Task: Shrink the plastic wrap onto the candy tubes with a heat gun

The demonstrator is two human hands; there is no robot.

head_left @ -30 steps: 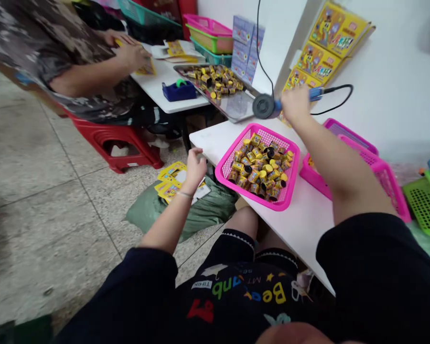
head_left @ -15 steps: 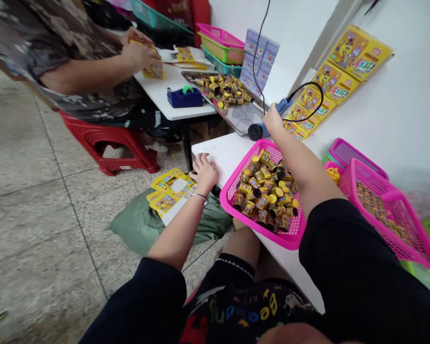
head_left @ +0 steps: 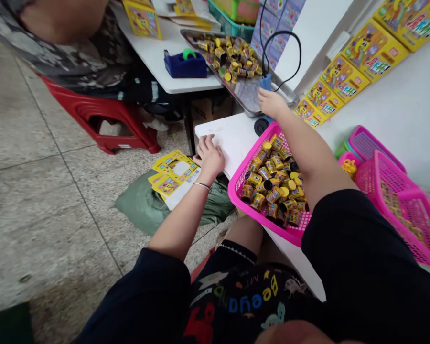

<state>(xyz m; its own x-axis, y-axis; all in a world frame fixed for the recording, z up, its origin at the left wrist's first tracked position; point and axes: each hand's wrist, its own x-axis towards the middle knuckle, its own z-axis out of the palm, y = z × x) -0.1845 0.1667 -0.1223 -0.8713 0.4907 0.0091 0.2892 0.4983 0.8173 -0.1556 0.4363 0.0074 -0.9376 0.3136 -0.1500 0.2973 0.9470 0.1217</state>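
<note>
My right hand (head_left: 271, 103) grips a blue corded tool (head_left: 264, 82) whose dark round nozzle (head_left: 261, 126) points down at the white table (head_left: 232, 138), just beyond the pink basket (head_left: 252, 217). That basket is full of several small yellow-labelled cylinders (head_left: 275, 186). My left hand (head_left: 209, 157) rests flat with fingers apart on the table's near left corner and holds nothing.
A metal tray (head_left: 245, 91) of more cylinders sits behind, beside a blue tape dispenser (head_left: 185, 65). Another person in camouflage (head_left: 68, 52) sits on a red stool (head_left: 103, 119). Yellow cards (head_left: 174, 172) lie on a green bag on the floor. More pink baskets (head_left: 397, 191) stand at right.
My right hand brought the blue tool down and left, from raised over the table's back to its nozzle standing by the basket. My left hand moved from the air onto the table corner.
</note>
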